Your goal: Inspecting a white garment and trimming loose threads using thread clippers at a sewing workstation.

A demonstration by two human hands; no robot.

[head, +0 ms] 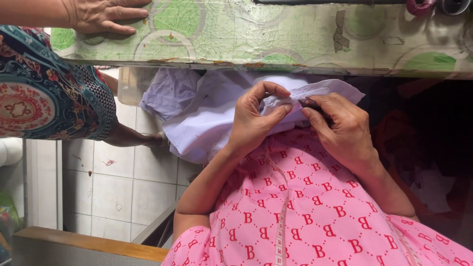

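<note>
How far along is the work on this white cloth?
Done: nothing finished shows. In hand: the left hand pinches a folded edge of the white cloth, and the right hand works a small dark tool at that edge. Left: most of the cloth hangs bunched below the table.

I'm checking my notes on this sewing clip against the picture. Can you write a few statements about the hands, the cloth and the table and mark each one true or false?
1. Both of the person's hands hold the white cloth. True: the left hand pinches a fold and the right hand grips beside it.
2. The right hand holds large scissors. False: only a small dark tool shows at its fingers; what it is cannot be told.
3. A measuring tape hangs down the pink clothing. True.
4. The table has a plain blue cover. False: it is green with circles.
5. Another person's hand rests on the table. True.
6. The floor is carpeted. False: it has pale tiles.
</note>
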